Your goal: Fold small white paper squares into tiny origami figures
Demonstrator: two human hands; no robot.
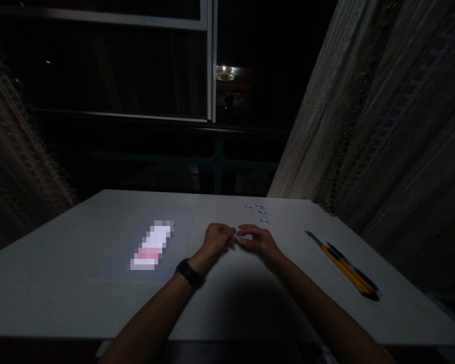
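My left hand (218,237), with a dark watch (188,273) on its wrist, is closed, thumb and fingers pinched together over the middle of the white table (227,298). My right hand (261,244) faces it, thumb and fingers curled in a pinch. A small white piece of paper (246,237) shows between the two hands, held at their fingertips. Part of it is hidden by the fingers. Just beyond the hands lie several small white paper pieces (265,221) with dark marks, too small to read.
A yellow box cutter (341,265) and a black pen (358,273) lie at the right on a white strip. At the left, a bright pixelated rectangle (153,246) rests on a white sheet (108,268). Curtains (311,126) hang beyond, beside a dark window.
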